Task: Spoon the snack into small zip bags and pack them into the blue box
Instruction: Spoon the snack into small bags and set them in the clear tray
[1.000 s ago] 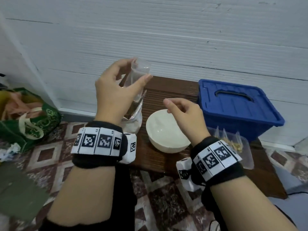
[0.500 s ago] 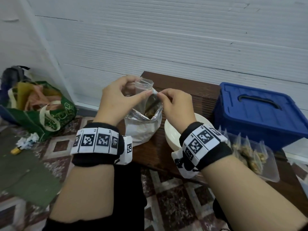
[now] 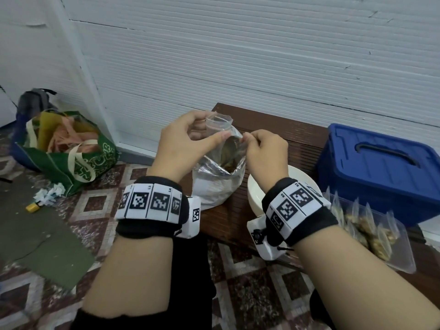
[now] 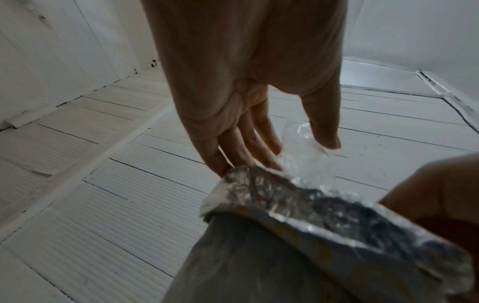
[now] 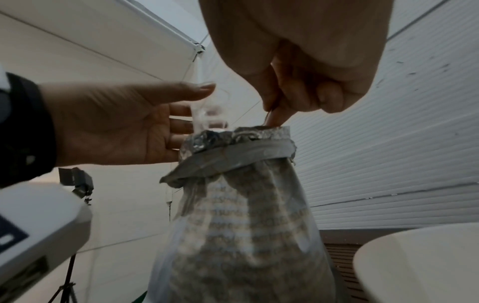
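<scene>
My left hand (image 3: 209, 129) pinches a small clear zip bag (image 3: 217, 126) between thumb and fingers, mouth open, just above the foil-lined snack bag (image 3: 216, 184). That snack bag stands open on the dark wooden table (image 3: 297, 139). My right hand (image 3: 247, 141) is curled at the snack bag's rim and pinches a thin spoon handle (image 5: 268, 115) that dips into the snack bag (image 5: 246, 225); the spoon's end is hidden. The blue box (image 3: 381, 172) stands at the right with its lid on. The small zip bag (image 4: 305, 151) looks empty.
A white bowl (image 3: 300, 179) sits under my right wrist. A clear tray (image 3: 402, 253) with several filled zip bags lies in front of the blue box. On the tiled floor to the left are a green shopping bag (image 3: 71, 148) and crumpled paper (image 3: 51, 191).
My right hand moved from above the bowl to the snack bag's mouth. My left hand brought the zip bag down over the snack bag. The head view swung left.
</scene>
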Demonstrator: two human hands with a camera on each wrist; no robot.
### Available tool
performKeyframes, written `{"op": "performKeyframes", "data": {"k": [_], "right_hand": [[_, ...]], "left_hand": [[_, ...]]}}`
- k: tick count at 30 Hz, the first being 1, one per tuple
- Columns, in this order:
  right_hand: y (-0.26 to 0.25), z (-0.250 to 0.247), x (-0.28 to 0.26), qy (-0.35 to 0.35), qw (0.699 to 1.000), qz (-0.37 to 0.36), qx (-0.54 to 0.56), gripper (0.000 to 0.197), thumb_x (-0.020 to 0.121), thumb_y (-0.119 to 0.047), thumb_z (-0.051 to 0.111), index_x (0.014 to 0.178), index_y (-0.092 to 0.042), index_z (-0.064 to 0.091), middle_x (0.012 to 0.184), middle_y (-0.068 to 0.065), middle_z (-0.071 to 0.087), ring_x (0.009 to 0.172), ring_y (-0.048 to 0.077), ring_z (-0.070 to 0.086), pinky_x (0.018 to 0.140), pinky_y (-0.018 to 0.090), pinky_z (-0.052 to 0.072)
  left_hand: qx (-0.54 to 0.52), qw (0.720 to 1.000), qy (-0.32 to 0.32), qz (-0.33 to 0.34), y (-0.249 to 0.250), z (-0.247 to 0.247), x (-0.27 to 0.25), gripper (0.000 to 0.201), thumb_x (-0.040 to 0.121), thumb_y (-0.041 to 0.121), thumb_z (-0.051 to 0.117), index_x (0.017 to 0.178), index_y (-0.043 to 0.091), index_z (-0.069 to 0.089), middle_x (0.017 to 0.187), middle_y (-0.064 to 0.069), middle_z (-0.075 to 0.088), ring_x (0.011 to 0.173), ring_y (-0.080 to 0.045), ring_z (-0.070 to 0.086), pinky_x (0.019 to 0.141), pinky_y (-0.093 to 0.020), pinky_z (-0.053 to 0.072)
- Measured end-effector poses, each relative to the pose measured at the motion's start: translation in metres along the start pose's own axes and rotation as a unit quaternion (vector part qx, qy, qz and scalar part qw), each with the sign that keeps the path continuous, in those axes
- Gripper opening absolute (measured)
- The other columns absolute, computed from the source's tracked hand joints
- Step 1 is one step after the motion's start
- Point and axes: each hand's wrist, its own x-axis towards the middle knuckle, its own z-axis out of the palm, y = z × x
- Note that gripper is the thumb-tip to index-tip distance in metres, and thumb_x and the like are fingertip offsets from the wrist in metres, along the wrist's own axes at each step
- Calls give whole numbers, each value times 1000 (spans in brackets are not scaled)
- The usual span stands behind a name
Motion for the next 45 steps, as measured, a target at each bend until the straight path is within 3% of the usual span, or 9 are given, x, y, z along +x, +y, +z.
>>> {"op": "performKeyframes", "data": {"k": [5, 10, 15, 20, 27, 30, 35, 41, 45], "right_hand": [[1, -8, 10, 47, 997, 61, 20, 28, 97, -23, 47, 83, -12, 70, 79, 2, 67, 76, 16, 60, 75, 28, 44], [2, -18, 21, 86, 991, 96, 42, 30, 97, -23, 46, 76, -17, 67, 85, 5, 70, 88, 20, 64, 90, 38, 49], [0, -35, 29, 120, 985, 107, 57, 32, 97, -22, 46, 71, -21, 64, 86, 8, 70, 84, 18, 64, 83, 33, 51], [-4, -52, 38, 145, 982, 91, 75, 29, 97, -19, 45, 78, -15, 67, 85, 9, 70, 82, 17, 63, 78, 27, 49], [-11, -65, 50, 160, 981, 81, 76, 30, 95, -16, 45, 72, -16, 65, 85, 12, 69, 82, 24, 66, 78, 33, 53], [-12, -61, 52, 133, 986, 79, 68, 30, 96, -16, 45, 75, -15, 66, 80, 9, 68, 67, 15, 59, 65, 25, 48], [-14, -50, 56, 86, 989, 90, 82, 30, 97, -15, 46, 79, -9, 70, 62, -5, 56, 52, 4, 46, 54, 18, 38], [-14, -42, 60, 61, 988, 103, 94, 29, 96, -15, 47, 84, -6, 72, 65, -6, 61, 32, -7, 43, 44, 9, 31], [-16, -40, 59, 62, 987, 96, 109, 30, 97, -14, 47, 82, -6, 71, 65, -9, 59, 36, -9, 46, 41, 4, 32]], "left_hand": [[-18, 995, 88, 48, 13, -19, -1, 40, 77, 39, 77, 114, 33, 62, 103, 13, 66, 94, 0, 63, 86, -23, 54], [134, 982, 89, 98, 9, -39, 3, 53, 74, 43, 78, 121, 27, 62, 101, 14, 63, 92, 3, 56, 85, -5, 40], [211, 976, -27, 35, -1, -33, 4, 61, 66, 52, 77, 122, 33, 61, 96, 25, 57, 102, -6, 55, 103, -43, 43], [231, 970, -69, 14, -10, -28, 7, 61, 53, 70, 68, 109, 48, 55, 99, 27, 54, 110, -11, 54, 106, -51, 37], [242, 967, -77, 0, -9, -23, 10, 72, 52, 74, 66, 115, 40, 64, 111, 20, 61, 118, -12, 52, 108, -51, 34], [263, 962, -77, -1, -7, -19, 12, 60, 62, 62, 76, 116, 38, 65, 118, 15, 64, 120, -12, 50, 111, -44, 25], [271, 958, -96, -3, -6, -10, 16, 59, 63, 61, 76, 116, 37, 65, 105, 20, 61, 105, -3, 45, 93, -30, 18], [288, 953, -91, 1, -9, -5, 19, 48, 63, 66, 74, 104, 43, 64, 86, 28, 54, 99, -2, 47, 85, -30, 16], [306, 949, -77, 20, -8, 1, 19, 38, 66, 70, 68, 94, 45, 61, 85, 27, 56, 97, -3, 45, 85, -32, 15]]}}
